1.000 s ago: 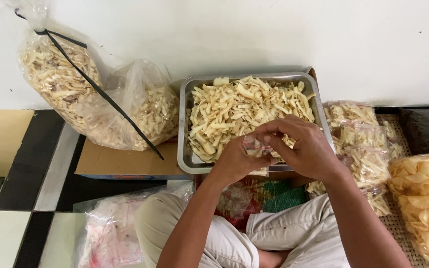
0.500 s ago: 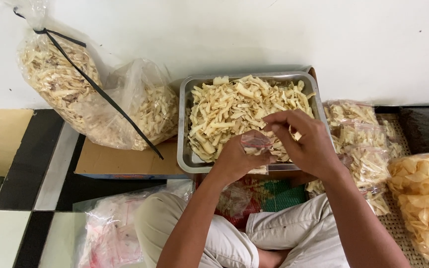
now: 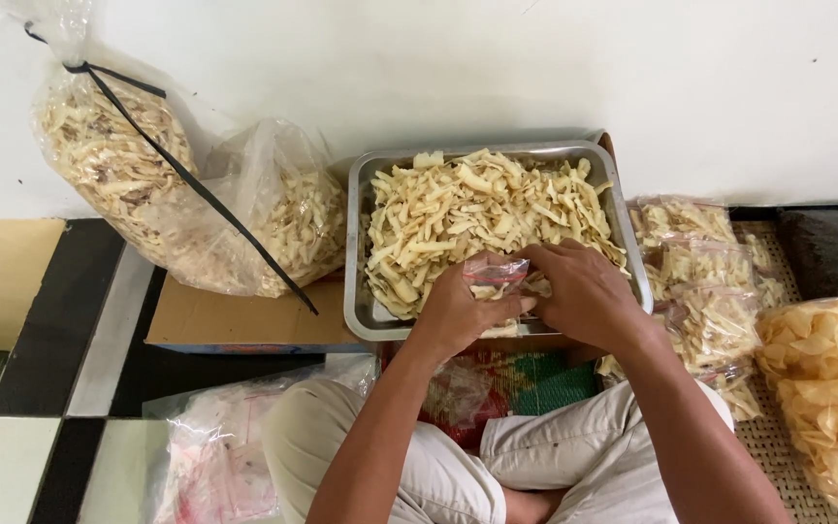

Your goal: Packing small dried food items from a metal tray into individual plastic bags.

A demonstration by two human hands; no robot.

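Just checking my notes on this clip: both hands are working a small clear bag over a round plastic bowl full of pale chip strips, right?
Not quite. The container is a rectangular metal tray, not a round plastic bowl. The head view shows the left hand and right hand together on the small clear bag over the pale chip strips.

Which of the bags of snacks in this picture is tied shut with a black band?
The big clear bag leaning on the wall at far left: a black band knots its neck and trails down. The small packets and the round-cracker bag show none.
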